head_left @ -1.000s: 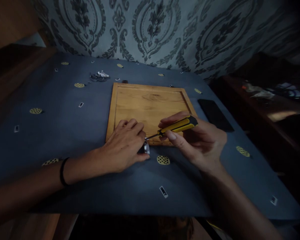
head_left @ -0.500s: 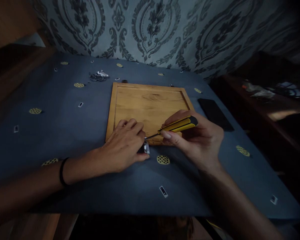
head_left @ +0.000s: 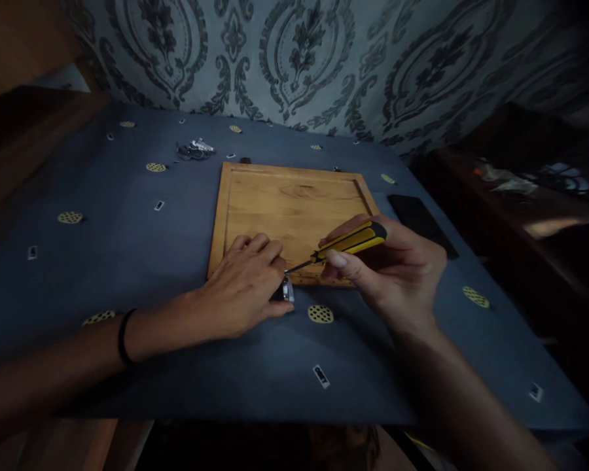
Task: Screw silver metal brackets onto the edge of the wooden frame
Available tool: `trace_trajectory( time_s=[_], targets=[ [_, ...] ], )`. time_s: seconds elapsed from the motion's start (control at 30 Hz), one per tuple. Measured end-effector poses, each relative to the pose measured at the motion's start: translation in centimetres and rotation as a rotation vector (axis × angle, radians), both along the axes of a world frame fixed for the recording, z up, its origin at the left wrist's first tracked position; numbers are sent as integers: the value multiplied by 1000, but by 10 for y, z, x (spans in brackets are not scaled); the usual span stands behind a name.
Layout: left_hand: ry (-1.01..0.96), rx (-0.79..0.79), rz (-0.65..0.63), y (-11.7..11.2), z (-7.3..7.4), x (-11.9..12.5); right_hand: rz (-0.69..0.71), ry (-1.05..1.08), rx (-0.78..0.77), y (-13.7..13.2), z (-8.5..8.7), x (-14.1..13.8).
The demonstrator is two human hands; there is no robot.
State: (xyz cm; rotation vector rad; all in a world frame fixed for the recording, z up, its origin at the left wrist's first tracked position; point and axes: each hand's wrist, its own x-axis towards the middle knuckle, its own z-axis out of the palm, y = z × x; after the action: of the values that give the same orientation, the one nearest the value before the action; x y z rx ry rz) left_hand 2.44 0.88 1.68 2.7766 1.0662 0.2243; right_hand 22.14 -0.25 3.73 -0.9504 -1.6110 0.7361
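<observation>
My right hand (head_left: pixel 392 275) grips a yellow-and-black screwdriver (head_left: pixel 353 241) between thumb and fingers, its handle tilted up to the right. The shaft's tip reaches a small shiny metal fitting (head_left: pixel 288 289) at the near edge of a wooden panel (head_left: pixel 294 209) with a raised frame. My left hand (head_left: pixel 250 281) lies over the panel's near left part, fingers curled, thumb under the fitting, pressing it to the edge. Part of the fitting is hidden by that hand. Small dark holes show in the panel's near edge, right of the fitting.
The panel rests on a blue patterned tablecloth (head_left: pixel 127 261). Loose metal hardware (head_left: pixel 196 149) lies at the back left, and a black flat object like a phone (head_left: pixel 419 222) lies right of the panel. A patterned wall covering (head_left: pixel 304 59) rises behind. Cluttered dark furniture (head_left: pixel 510 190) stands at the right.
My right thumb has shifted up along the screwdriver handle, and the fingers have rolled slightly round it. The handle has moved a little; my left hand and the panel stay put.
</observation>
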Motion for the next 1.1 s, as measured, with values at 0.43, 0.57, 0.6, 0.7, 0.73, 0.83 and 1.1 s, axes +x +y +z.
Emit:
trace_trajectory(
  time_s=[0.43, 0.57, 0.6, 0.7, 0.73, 0.83, 1.1],
  targets=[
    [-2, -26, 5, 0, -1, -1, -223, 98, 209, -5, -9, -5],
    [0, -36, 10, 0, 0, -1, -238, 132, 223, -4, -7, -4],
    [5, -35, 12, 0, 0, -1, -231, 124, 201, -5, -7, -4],
    [26, -38, 11, -1, 2, 0, -214, 86, 158, -6, -9, -4],
    [29, -39, 10, -1, 2, 0, -215, 70, 153, -6, -10, -4],
    [19, -17, 7, -1, 1, 0, -220, 42, 133, -6, -12, -4],
    [17, 3, 0, -1, 1, 0, -165, 6, 115, -3, -12, -4]
  ],
)
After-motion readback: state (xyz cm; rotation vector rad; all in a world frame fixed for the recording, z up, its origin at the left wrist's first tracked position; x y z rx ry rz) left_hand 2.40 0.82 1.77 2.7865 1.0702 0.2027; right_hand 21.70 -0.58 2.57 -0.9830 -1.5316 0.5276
